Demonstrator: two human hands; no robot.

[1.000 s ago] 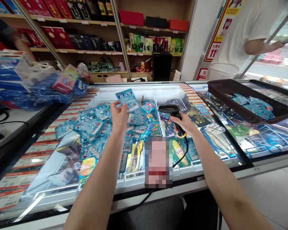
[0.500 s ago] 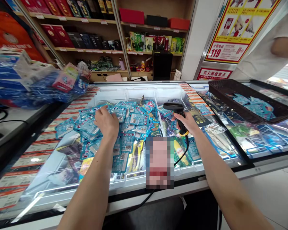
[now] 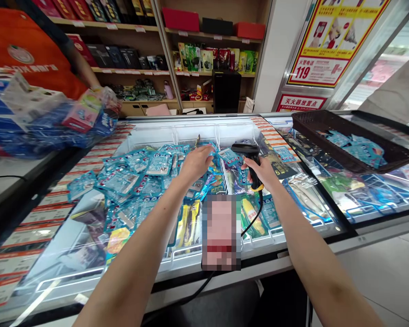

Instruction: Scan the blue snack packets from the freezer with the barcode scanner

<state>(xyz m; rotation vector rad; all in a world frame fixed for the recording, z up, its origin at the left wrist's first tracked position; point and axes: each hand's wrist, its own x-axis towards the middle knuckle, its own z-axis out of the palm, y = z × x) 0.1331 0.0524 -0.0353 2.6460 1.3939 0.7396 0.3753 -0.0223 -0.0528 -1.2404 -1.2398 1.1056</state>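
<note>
My right hand (image 3: 261,172) is wrapped round the handle of a black barcode scanner (image 3: 245,148) with a yellow-trimmed base, its head turned left and its cable hanging down. My left hand (image 3: 197,164) is over the right part of a heap of light-blue printed packets (image 3: 122,179), fingers bent toward the scanner. Blue packaging shows right at its fingertips; whether they pinch a packet is hidden. The packets lie loosely on the glass-topped display freezer (image 3: 64,259). A blurred-out rectangular thing (image 3: 221,231) stands at its front edge.
A dark brown basket (image 3: 313,136) with several blue packets rests on the freezer at right. Plastic-wrapped boxes (image 3: 54,113) stand at left beside a person in an orange vest (image 3: 30,50). Shelves (image 3: 129,27) line the back. The scanner cable (image 3: 255,218) crosses the freezer front.
My left hand has moved right across the packets, from the middle of the heap toward the scanner. My right hand keeps the scanner almost where it was. The view has shifted slightly.
</note>
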